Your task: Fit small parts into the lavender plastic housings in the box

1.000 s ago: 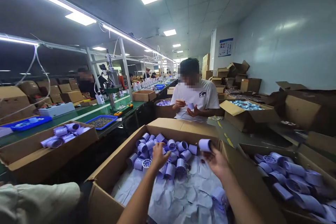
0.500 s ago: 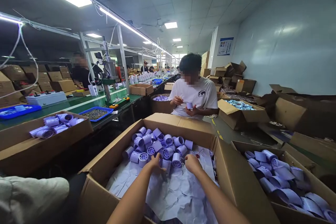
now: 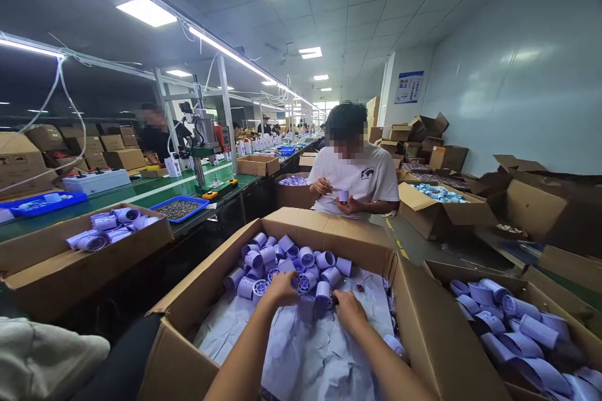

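Several pale purple plastic cups (image 3: pixel 324 293), some showing spoked ends, lie heaped at the far side of a big cardboard box (image 3: pixel 324 220). My left hand (image 3: pixel 281 290) rests over the near edge of the heap, fingers apart and bent toward the cups; whether it touches one is unclear. Just right of the nearest cups, my right hand (image 3: pixel 352 312) has its fingers curled together near a small dark bit; what they pinch is too small to name. White paper sheeting (image 3: pixel 324 351) lies under both hands. A small dark red part with a wire (image 3: pixel 360 287) sits on it.
Open boxes of purple cups stand left (image 3: pixel 108 229) and right (image 3: pixel 522 319). A person in a white shirt (image 3: pixel 350 175) sits opposite, holding a cup. A blue tray of small parts (image 3: pixel 179 208) and a press machine (image 3: pixel 202 144) stand on the green bench.
My right hand held a purple cup near the box's right side; it has let go and moved left, down to the heap's edge. My left hand has stayed close to the cups.
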Demonstrator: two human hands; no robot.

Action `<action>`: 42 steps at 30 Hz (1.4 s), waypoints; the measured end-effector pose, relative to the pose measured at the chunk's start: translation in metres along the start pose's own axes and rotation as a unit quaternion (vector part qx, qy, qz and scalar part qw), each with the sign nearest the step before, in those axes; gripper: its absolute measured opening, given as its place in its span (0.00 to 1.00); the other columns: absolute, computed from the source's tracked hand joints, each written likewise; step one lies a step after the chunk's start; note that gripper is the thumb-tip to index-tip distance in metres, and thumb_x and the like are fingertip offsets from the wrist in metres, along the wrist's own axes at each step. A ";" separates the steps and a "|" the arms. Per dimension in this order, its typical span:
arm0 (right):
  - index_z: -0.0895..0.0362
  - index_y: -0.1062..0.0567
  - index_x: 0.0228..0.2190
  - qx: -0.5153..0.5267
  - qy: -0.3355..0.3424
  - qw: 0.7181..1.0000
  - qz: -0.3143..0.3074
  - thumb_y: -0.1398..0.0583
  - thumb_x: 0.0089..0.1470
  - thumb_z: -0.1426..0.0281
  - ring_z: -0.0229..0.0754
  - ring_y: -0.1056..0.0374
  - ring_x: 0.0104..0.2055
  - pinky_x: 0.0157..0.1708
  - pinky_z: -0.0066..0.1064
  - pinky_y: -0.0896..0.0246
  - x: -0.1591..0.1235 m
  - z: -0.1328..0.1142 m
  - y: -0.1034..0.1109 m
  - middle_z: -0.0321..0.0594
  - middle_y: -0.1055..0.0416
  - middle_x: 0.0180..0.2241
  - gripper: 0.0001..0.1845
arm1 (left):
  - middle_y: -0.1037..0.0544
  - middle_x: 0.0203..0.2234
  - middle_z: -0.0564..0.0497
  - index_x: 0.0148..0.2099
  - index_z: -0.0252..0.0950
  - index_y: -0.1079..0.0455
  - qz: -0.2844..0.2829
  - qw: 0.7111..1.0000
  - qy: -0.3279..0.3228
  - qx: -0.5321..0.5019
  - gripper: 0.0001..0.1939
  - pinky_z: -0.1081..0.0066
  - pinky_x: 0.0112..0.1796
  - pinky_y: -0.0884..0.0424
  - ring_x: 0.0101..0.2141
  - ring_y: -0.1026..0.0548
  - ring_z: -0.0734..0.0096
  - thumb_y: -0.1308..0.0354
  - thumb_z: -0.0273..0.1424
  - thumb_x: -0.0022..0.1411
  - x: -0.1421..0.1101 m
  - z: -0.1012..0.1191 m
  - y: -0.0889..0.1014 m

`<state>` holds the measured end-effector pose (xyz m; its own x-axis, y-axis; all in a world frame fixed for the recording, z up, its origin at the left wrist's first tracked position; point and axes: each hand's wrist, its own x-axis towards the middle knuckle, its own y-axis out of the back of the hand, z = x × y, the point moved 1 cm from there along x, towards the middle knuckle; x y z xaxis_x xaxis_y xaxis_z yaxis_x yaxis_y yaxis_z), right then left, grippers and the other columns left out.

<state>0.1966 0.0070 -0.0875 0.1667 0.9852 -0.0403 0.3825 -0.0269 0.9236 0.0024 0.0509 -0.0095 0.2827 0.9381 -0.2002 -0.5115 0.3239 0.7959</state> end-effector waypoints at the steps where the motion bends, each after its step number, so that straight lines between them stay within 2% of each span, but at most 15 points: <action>1: 0.54 0.23 0.37 0.013 -0.001 1.000 0.002 0.45 0.49 0.80 0.47 0.33 0.48 0.43 0.30 0.43 0.000 0.000 0.000 0.45 0.24 0.41 0.16 | 0.30 0.45 0.42 0.50 0.36 0.34 0.008 1.000 -0.013 -0.022 0.31 0.58 0.50 0.40 0.52 0.38 0.45 0.41 0.24 0.38 -0.002 0.004 0.001; 4: 0.57 0.23 0.32 0.072 -0.011 0.997 0.016 0.45 0.49 0.79 0.49 0.33 0.48 0.45 0.32 0.44 0.001 -0.001 0.002 0.48 0.25 0.41 0.12 | 0.29 0.43 0.45 0.53 0.35 0.37 0.013 0.994 -0.045 -0.103 0.30 0.63 0.48 0.39 0.48 0.35 0.54 0.43 0.29 0.44 -0.007 0.013 -0.001; 8: 0.58 0.24 0.28 0.184 -0.029 0.981 0.055 0.48 0.52 0.76 0.51 0.32 0.45 0.45 0.36 0.44 0.011 -0.004 0.015 0.50 0.24 0.35 0.13 | 0.29 0.33 0.52 0.48 0.37 0.35 -0.032 0.969 -0.070 -0.234 0.22 0.69 0.39 0.36 0.37 0.32 0.66 0.47 0.31 0.47 -0.009 0.021 -0.007; 11: 0.56 0.25 0.30 0.304 -0.018 0.950 0.071 0.50 0.55 0.68 0.50 0.31 0.41 0.41 0.36 0.41 0.019 -0.007 0.031 0.47 0.24 0.33 0.14 | 0.32 0.26 0.55 0.43 0.37 0.33 -0.104 0.939 -0.078 -0.319 0.20 0.71 0.32 0.36 0.28 0.33 0.71 0.47 0.28 0.43 -0.014 0.024 -0.009; 14: 0.55 0.26 0.32 0.424 0.016 0.904 0.043 0.48 0.53 0.56 0.46 0.29 0.33 0.32 0.35 0.37 0.016 -0.010 0.045 0.43 0.25 0.30 0.18 | 0.30 0.30 0.54 0.43 0.39 0.31 -0.166 0.898 -0.094 -0.396 0.26 0.73 0.32 0.35 0.28 0.31 0.74 0.49 0.24 0.37 -0.020 0.029 -0.009; 16: 0.55 0.25 0.32 0.512 0.042 0.858 0.002 0.42 0.47 0.51 0.43 0.30 0.28 0.28 0.33 0.37 0.008 -0.012 0.051 0.41 0.26 0.27 0.20 | 0.28 0.36 0.54 0.47 0.43 0.32 -0.215 0.840 -0.106 -0.487 0.34 0.74 0.33 0.34 0.32 0.29 0.74 0.49 0.21 0.33 -0.023 0.033 -0.010; 19: 0.56 0.23 0.31 0.677 0.048 0.728 -0.099 0.32 0.38 0.56 0.38 0.32 0.25 0.26 0.29 0.38 -0.008 -0.015 0.060 0.39 0.26 0.25 0.20 | 0.27 0.43 0.53 0.50 0.46 0.32 -0.280 0.742 -0.109 -0.599 0.40 0.71 0.37 0.33 0.37 0.27 0.70 0.49 0.17 0.30 -0.024 0.037 -0.013; 21: 0.57 0.22 0.29 0.743 0.031 0.650 -0.157 0.29 0.34 0.62 0.36 0.32 0.24 0.25 0.27 0.38 -0.017 -0.019 0.066 0.38 0.25 0.25 0.18 | 0.26 0.43 0.51 0.51 0.44 0.32 -0.299 0.718 -0.101 -0.620 0.40 0.67 0.40 0.33 0.39 0.27 0.66 0.48 0.17 0.31 -0.024 0.037 -0.015; 22: 0.57 0.22 0.29 0.753 0.023 0.634 -0.171 0.28 0.34 0.63 0.35 0.32 0.24 0.26 0.26 0.37 -0.020 -0.021 0.070 0.38 0.25 0.25 0.17 | 0.25 0.42 0.51 0.52 0.42 0.32 -0.304 0.709 -0.100 -0.628 0.39 0.65 0.40 0.32 0.39 0.26 0.65 0.48 0.18 0.32 -0.024 0.037 -0.015; 24: 0.57 0.22 0.29 0.759 0.012 0.624 -0.184 0.27 0.34 0.64 0.34 0.31 0.26 0.27 0.24 0.37 -0.023 -0.025 0.075 0.39 0.24 0.27 0.18 | 0.24 0.41 0.49 0.52 0.39 0.33 -0.294 0.697 -0.109 -0.646 0.37 0.63 0.42 0.32 0.40 0.26 0.63 0.46 0.20 0.34 -0.025 0.036 -0.013; 27: 0.57 0.23 0.29 0.753 0.029 0.636 -0.167 0.27 0.33 0.66 0.33 0.30 0.27 0.29 0.23 0.36 -0.022 -0.027 0.077 0.37 0.23 0.29 0.18 | 0.25 0.45 0.45 0.52 0.35 0.31 -0.232 0.702 -0.135 -0.660 0.31 0.61 0.46 0.33 0.45 0.27 0.59 0.43 0.27 0.40 -0.024 0.034 -0.010; 31: 0.57 0.26 0.26 0.732 0.059 0.669 -0.116 0.27 0.32 0.64 0.35 0.29 0.26 0.26 0.24 0.37 -0.017 -0.025 0.073 0.36 0.23 0.28 0.18 | 0.26 0.47 0.41 0.53 0.34 0.32 -0.200 0.733 -0.150 -0.633 0.29 0.56 0.48 0.34 0.50 0.30 0.53 0.42 0.35 0.45 -0.022 0.034 -0.010; 35: 0.56 0.25 0.29 0.731 0.078 0.667 -0.125 0.27 0.33 0.62 0.35 0.29 0.26 0.25 0.24 0.38 -0.017 -0.023 0.074 0.36 0.23 0.28 0.19 | 0.26 0.45 0.42 0.53 0.35 0.33 -0.179 0.773 -0.141 -0.592 0.30 0.57 0.47 0.33 0.49 0.29 0.53 0.43 0.40 0.47 -0.023 0.038 -0.012; 38: 0.57 0.22 0.32 0.731 0.079 0.663 -0.140 0.27 0.34 0.62 0.34 0.29 0.27 0.27 0.24 0.36 -0.019 -0.024 0.080 0.38 0.23 0.29 0.21 | 0.26 0.44 0.42 0.52 0.36 0.33 -0.183 0.791 -0.119 -0.571 0.29 0.58 0.46 0.32 0.47 0.28 0.55 0.44 0.40 0.47 -0.025 0.039 -0.010; 42: 0.58 0.22 0.27 0.758 0.056 0.642 -0.096 0.26 0.30 0.63 0.35 0.28 0.27 0.29 0.24 0.33 -0.021 -0.025 0.089 0.37 0.23 0.27 0.20 | 0.27 0.47 0.44 0.53 0.38 0.33 -0.200 0.782 -0.123 -0.577 0.30 0.61 0.42 0.31 0.45 0.27 0.57 0.45 0.34 0.44 -0.025 0.036 -0.004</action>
<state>0.2048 -0.0118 0.0049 -0.0490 0.9988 0.0081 0.8458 0.0458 -0.5316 0.0262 0.0218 0.0126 0.6829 0.7269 -0.0720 -0.6937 0.6145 -0.3757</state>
